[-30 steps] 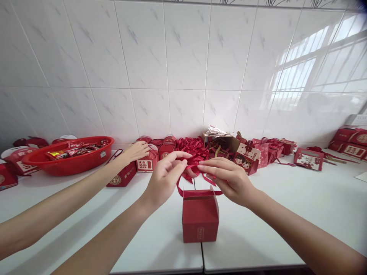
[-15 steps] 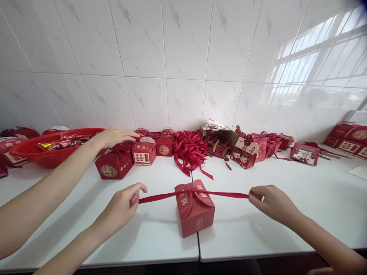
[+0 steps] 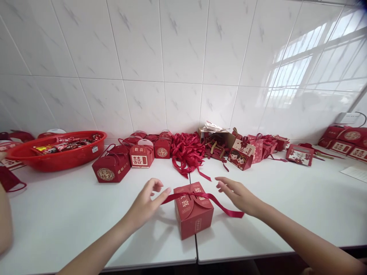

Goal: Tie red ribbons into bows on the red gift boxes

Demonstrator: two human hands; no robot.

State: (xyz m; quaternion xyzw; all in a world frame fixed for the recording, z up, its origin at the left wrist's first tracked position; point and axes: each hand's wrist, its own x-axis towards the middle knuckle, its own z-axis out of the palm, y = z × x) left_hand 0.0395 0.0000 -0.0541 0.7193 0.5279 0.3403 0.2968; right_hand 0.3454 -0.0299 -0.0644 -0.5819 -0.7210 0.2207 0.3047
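Note:
A red gift box (image 3: 197, 219) with gold characters stands on the white table before me. A red ribbon (image 3: 226, 208) crosses its closed top, knotted or crossed at the middle. Its right end hangs loose in the air, curving down beside the box. My left hand (image 3: 147, 200) is left of the box, thumb and fingers apart; the ribbon's left end lies by the thumb, and whether it touches I cannot tell. Over the ribbon's right part hovers my right hand (image 3: 237, 194), fingers stretched out, holding nothing.
Behind are a heap of red ribbons (image 3: 187, 151), a cardboard carton (image 3: 229, 136) and several red boxes (image 3: 111, 168). A red basin (image 3: 69, 158) of wrapped sweets stands at left, near another person's arm (image 3: 4, 217). A tiled wall (image 3: 183, 103) closes off the back.
Both my hands have moved inward toward the box. My right hand has let go of the ribbon, which has slackened. The other person's arm has drawn back to the left edge.

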